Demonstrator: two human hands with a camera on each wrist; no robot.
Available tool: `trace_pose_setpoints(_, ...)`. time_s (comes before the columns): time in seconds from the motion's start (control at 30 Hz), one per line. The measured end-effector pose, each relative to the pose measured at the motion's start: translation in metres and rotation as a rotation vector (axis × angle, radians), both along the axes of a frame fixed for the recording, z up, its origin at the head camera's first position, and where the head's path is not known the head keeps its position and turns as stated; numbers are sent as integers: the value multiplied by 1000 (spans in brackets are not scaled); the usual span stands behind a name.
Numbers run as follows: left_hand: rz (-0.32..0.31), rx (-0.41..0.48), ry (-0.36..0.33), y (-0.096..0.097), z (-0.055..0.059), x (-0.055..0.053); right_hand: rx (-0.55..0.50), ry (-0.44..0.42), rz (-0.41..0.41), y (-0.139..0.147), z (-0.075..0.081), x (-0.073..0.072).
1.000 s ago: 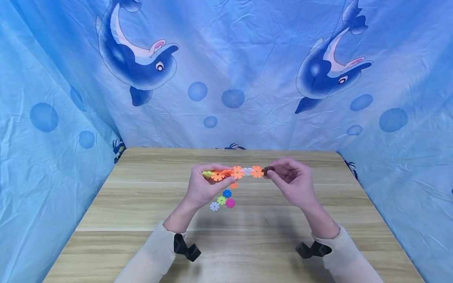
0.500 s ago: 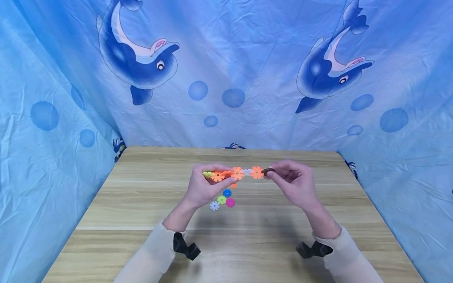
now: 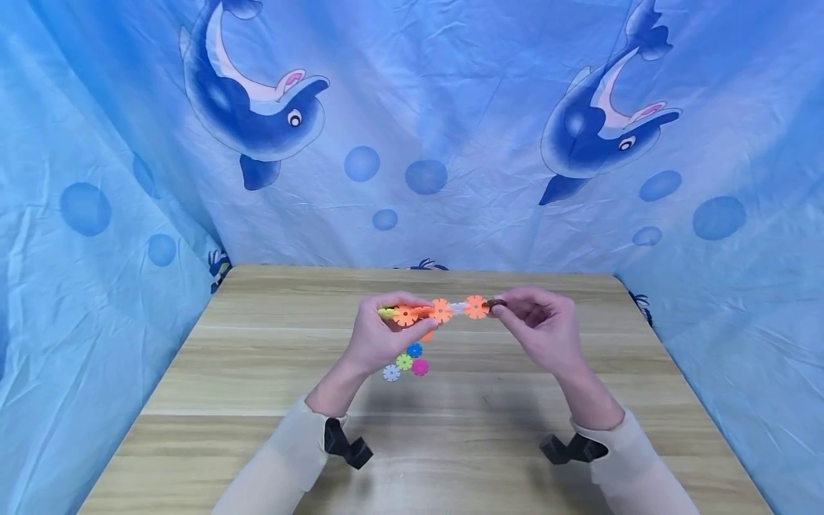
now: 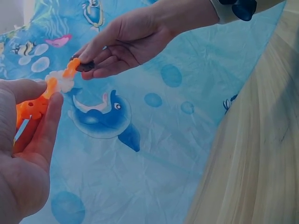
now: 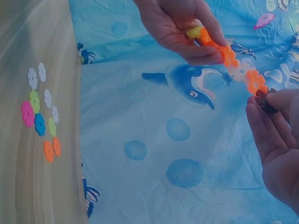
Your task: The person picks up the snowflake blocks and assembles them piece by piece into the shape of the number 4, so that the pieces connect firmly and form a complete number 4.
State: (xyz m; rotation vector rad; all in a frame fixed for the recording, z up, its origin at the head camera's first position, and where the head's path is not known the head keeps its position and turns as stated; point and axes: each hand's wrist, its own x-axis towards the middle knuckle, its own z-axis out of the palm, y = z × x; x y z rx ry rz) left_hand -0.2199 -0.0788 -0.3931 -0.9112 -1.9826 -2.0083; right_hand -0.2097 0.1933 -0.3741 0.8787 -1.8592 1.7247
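A chain of notched, flower-shaped plastic discs stretches between both hands above the table. My left hand [image 3: 380, 335] grips its left part, thumb and fingers on an orange disc [image 3: 440, 310]; a yellow-green disc [image 3: 386, 313] sits inside that hand. Rightward follow a white disc [image 3: 458, 308] and another orange disc [image 3: 476, 307]. At the right end, a dark brown disc [image 5: 266, 101] is pinched between thumb and fingers of my right hand [image 3: 547, 330], its edge meeting that orange disc. My right fingers partly cover the brown disc.
Loose discs lie on the wooden table [image 3: 257, 386] below the hands: a pink one [image 5: 27, 113], a blue one [image 5: 39, 124], and several white, green and orange ones. A blue dolphin-print cloth [image 3: 412, 107] hangs around the table's back and sides.
Both hands and the chain have shifted slightly up and to the right in the head view. The chain's right end now sits a little higher than its left. The grips look the same.
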Motion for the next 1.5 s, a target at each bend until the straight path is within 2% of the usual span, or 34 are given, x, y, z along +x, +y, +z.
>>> trace_pose_setpoints(0.4, 63, -27, 6, 2, 0, 0, -83, 65, 24, 5, 1, -4)
trace_pose_setpoints(0.8, 46, -59, -57, 4, 2, 2, -49, 72, 4, 4, 0, -3)
trace_pose_setpoints(0.93, 58, -89, -21, 5, 0, 2, -64, 85, 20, 3, -1, -4)
trace_pose_setpoints(1.07, 81, -79, -4, 4, -1, 1, -69, 94, 17, 3, -1, -6)
trace_pose_setpoints(1.33, 143, -83, -64, 1, 2, 3, -82, 67, 8, 5, -2, -6)
trace_pose_setpoints(1.5, 182, -57, -93, -3, 5, 3, -79, 9, -9, 8, -10, -11)
